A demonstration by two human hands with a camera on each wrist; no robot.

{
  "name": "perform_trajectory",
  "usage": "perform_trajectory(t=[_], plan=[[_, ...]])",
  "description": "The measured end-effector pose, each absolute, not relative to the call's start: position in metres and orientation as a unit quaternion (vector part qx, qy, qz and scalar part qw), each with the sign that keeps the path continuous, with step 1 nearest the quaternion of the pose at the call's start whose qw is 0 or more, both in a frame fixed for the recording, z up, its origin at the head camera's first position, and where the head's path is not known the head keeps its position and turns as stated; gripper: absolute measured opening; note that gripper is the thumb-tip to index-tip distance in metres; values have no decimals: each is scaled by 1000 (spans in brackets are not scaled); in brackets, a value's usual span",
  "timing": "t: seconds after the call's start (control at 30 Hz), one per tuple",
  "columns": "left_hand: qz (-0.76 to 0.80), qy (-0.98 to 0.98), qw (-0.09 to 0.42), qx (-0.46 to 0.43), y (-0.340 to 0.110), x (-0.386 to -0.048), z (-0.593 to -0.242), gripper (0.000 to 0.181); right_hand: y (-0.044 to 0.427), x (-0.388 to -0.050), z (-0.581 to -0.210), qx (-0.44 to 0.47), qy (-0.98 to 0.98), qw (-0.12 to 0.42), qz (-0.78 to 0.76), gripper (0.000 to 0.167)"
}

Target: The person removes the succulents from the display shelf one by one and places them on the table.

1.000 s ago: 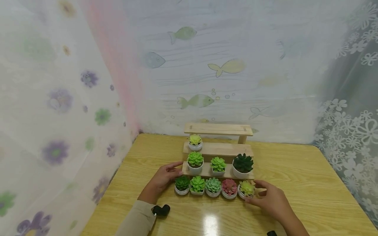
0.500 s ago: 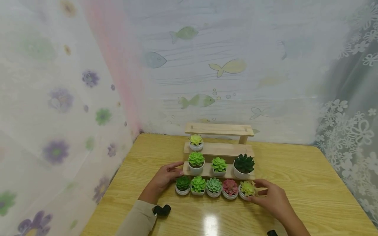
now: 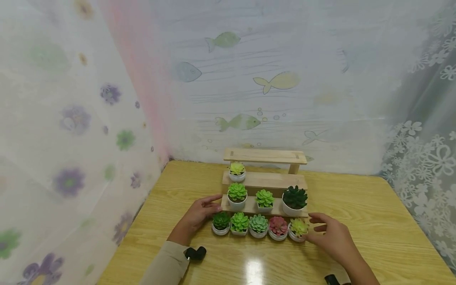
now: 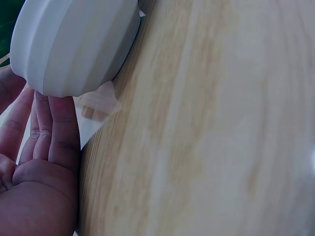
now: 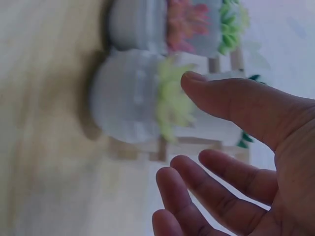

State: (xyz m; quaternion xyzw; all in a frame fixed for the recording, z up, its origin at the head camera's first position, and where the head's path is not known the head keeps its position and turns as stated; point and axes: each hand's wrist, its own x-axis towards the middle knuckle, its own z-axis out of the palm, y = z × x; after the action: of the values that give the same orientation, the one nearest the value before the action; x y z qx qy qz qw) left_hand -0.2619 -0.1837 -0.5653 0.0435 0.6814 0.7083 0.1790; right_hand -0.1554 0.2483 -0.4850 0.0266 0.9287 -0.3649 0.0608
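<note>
Left of the wooden stand (image 3: 265,155), I see the left grip (image 3: 196,215) with fingers extended, up against the end of the stand's lowest shelf; the tips are hidden in the left wrist view, so I can't judge how firmly they bear. A shove there could rock the 4 pots on the stand's shelves. The dark green pot (image 3: 221,223) sits just beside that grip, before the stand's left end, where a knuckle might clip it. Further left of the stand, the bench (image 3: 356,209) soon reaches its edge.

Along the stand's front, 5 small pots stand close together — a bump to 1 could pass down the row.

At the stand's front right corner is the yellow succulent pot (image 3: 298,228). Beside it the right grip (image 3: 331,238) is spread, holding nothing; I can't tell whether the thumb touches. A low thumb sweep could push that pot into the red succulent pot (image 3: 278,228), and lifted fingers could catch the large dark plant (image 3: 294,200) on the stand's lowest shelf. Right of the stand I have the widest room — the bench's edge is well away.
</note>
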Motion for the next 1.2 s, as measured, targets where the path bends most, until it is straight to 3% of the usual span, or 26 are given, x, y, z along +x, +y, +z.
perform_trajectory(t=[0.2,0.7,0.9,1.2], plan=[[706,684,175,44,-184,-261,-563,57,251,-154,-464,-1,936,35,-350,83],[707,682,181,46,-183,-260,-562,58,214,-172,-420,-56,921,-137,-361,67],[711,678,178,49,-183,-259,-560,58,192,-191,-414,-87,912,-133,-378,64],[714,675,182,45,-183,-259,-561,57,162,-221,-408,-108,908,-83,-396,70]])
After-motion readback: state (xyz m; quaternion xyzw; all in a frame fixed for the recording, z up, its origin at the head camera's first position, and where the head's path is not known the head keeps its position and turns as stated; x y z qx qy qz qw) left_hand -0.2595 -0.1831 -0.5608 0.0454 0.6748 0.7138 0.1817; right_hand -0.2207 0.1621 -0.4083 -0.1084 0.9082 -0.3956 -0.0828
